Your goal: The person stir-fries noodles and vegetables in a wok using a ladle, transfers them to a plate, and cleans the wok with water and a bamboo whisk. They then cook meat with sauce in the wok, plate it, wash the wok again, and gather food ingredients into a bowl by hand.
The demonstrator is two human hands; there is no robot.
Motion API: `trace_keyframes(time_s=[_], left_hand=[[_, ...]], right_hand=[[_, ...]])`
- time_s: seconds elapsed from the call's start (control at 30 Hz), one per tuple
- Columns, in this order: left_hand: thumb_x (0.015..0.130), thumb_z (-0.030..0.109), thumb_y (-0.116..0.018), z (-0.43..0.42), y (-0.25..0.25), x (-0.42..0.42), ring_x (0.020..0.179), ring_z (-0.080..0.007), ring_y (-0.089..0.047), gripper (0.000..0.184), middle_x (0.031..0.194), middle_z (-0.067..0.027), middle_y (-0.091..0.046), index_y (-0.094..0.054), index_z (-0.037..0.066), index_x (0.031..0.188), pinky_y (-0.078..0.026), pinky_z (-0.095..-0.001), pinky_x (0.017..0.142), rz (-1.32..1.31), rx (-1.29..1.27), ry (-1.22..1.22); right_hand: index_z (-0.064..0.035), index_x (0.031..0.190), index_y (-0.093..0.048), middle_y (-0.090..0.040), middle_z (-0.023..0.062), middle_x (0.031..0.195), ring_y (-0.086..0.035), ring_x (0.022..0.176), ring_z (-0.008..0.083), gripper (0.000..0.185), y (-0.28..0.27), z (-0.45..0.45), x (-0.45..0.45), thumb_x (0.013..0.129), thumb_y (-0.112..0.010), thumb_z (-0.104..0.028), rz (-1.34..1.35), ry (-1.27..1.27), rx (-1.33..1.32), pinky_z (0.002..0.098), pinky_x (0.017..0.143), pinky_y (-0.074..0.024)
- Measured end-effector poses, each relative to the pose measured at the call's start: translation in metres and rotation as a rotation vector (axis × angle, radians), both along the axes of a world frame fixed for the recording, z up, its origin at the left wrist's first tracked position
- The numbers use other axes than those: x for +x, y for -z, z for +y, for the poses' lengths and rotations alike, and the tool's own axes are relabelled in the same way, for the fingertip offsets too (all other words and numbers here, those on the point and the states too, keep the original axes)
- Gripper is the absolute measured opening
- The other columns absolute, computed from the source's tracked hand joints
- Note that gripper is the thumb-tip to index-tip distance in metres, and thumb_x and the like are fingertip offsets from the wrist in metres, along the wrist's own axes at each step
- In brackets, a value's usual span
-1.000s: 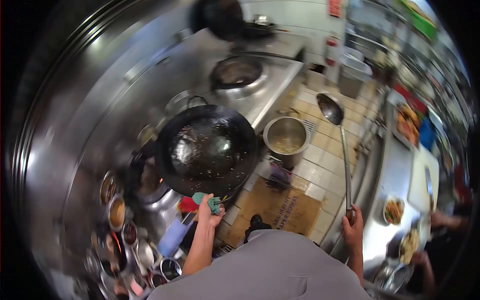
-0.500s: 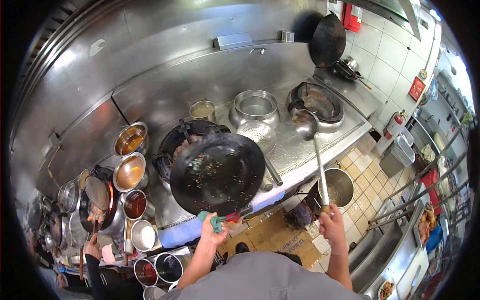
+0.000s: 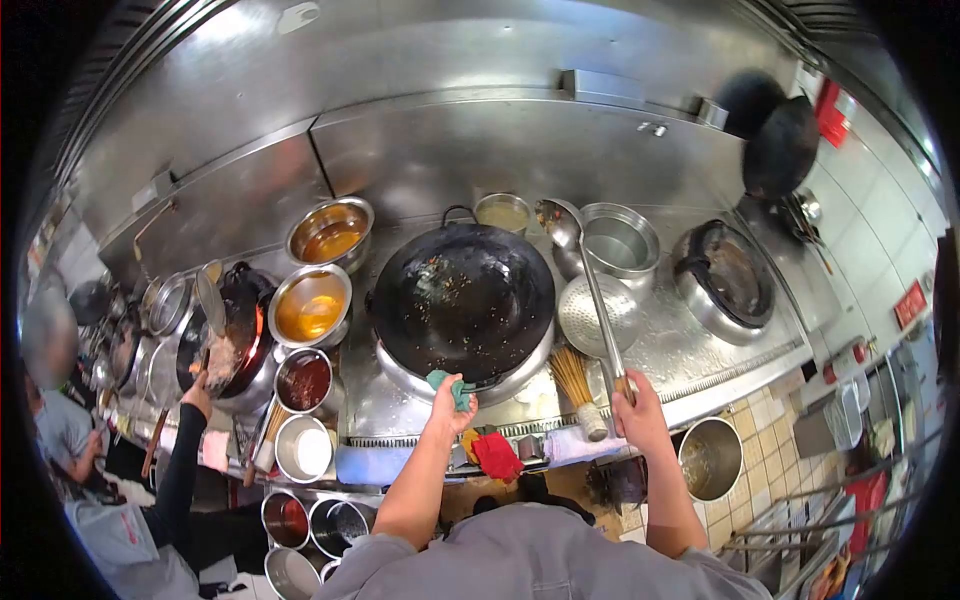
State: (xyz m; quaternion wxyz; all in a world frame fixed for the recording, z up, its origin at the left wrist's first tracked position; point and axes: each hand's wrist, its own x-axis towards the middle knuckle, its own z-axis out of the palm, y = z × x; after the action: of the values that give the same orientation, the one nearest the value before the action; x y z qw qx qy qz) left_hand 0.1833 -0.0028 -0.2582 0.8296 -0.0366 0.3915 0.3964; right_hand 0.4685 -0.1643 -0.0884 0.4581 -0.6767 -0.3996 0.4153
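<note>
My left hand [image 3: 451, 405] is closed around the near handle of a big black wok [image 3: 465, 305], with a folded green cloth [image 3: 452, 391] between palm and handle. The wok sits on the burner ring, with small yellowish bits scattered over its dark, shiny inside. In my right hand [image 3: 640, 408] is the handle of a long metal ladle [image 3: 602, 305]. Its bowl is raised beside the wok's far right rim, with a little reddish residue inside. Under the ladle's shaft lies a perforated strainer [image 3: 597, 318]. A bamboo brush [image 3: 573, 383] rests near my right hand.
Bowls of amber liquid [image 3: 312, 306], a pot of red sauce [image 3: 307, 383] and a pot of white contents [image 3: 304, 447] line the left side. A water pot [image 3: 620, 243] stands behind the strainer. At far left, a co-worker's hand [image 3: 197, 395] works at a lit wok [image 3: 235, 335].
The wok, held up and tilted before, now rests on the burner. My right hand has brought the ladle leftward, closer to the wok. The view has turned left.
</note>
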Motion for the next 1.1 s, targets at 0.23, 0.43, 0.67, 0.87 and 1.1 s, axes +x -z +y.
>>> trace_keyframes(time_s=[0.23,0.43,0.67,0.87,1.1], left_hand=[[0.079,0.06,-0.058,-0.081,0.007,-0.06,0.053,-0.0169,-0.054,0.06,0.072,-0.0104,-0.058,-0.056,0.005,0.104,-0.048,-0.0213,0.046,-0.194,0.083,0.253],[0.084,0.042,-0.06,-0.25,0.072,-0.078,0.055,-0.0182,-0.055,0.04,0.072,-0.0082,-0.058,-0.056,0.006,0.1,-0.044,-0.0283,0.045,0.179,-0.103,0.083],[0.084,0.037,-0.059,-0.414,0.122,-0.027,0.063,-0.0198,-0.058,0.031,0.073,-0.0068,-0.059,-0.058,0.008,0.095,-0.047,-0.0334,0.054,0.595,-0.589,-0.143],[0.082,0.035,-0.061,-0.431,0.138,-0.037,0.064,-0.0199,-0.058,0.03,0.074,-0.0073,-0.059,-0.059,0.008,0.094,-0.047,-0.0329,0.054,0.614,-0.607,0.021],[0.079,0.033,-0.062,-0.345,0.136,-0.112,0.064,-0.0199,-0.057,0.028,0.074,-0.0078,-0.059,-0.059,0.009,0.092,-0.047,-0.0323,0.054,0.367,-0.432,0.071]], right_hand=[[-0.0105,0.132,-0.042,-0.061,0.0242,0.104,-0.057,0.096,0.0422,0.05,-0.012,0.198,0.025,0.082,-0.053,-0.014,-0.788,-0.142,0.244,0.0474,0.084,-0.0452],[0.0007,0.104,-0.052,-0.062,0.0212,0.083,-0.062,0.069,0.0328,0.027,0.081,0.424,-0.004,0.079,-0.046,-0.006,-0.501,-0.215,-0.061,0.0454,0.062,-0.0515],[-0.0014,0.073,-0.045,-0.05,0.0077,0.06,-0.051,0.049,0.0175,0.011,0.068,0.505,0.009,0.082,-0.042,-0.007,1.894,0.116,-0.16,0.0266,0.044,-0.0484],[-0.0083,0.082,-0.045,-0.049,0.0055,0.058,-0.046,0.044,0.0149,0.01,0.042,0.419,0.052,0.089,-0.047,-0.015,0.261,-0.189,-0.269,0.0278,0.039,-0.0391],[0.0005,0.117,-0.043,-0.063,0.0199,0.077,-0.062,0.067,0.0352,0.036,0.096,0.309,0.146,0.087,-0.049,-0.019,-0.846,0.162,0.385,0.0425,0.06,-0.0489]])
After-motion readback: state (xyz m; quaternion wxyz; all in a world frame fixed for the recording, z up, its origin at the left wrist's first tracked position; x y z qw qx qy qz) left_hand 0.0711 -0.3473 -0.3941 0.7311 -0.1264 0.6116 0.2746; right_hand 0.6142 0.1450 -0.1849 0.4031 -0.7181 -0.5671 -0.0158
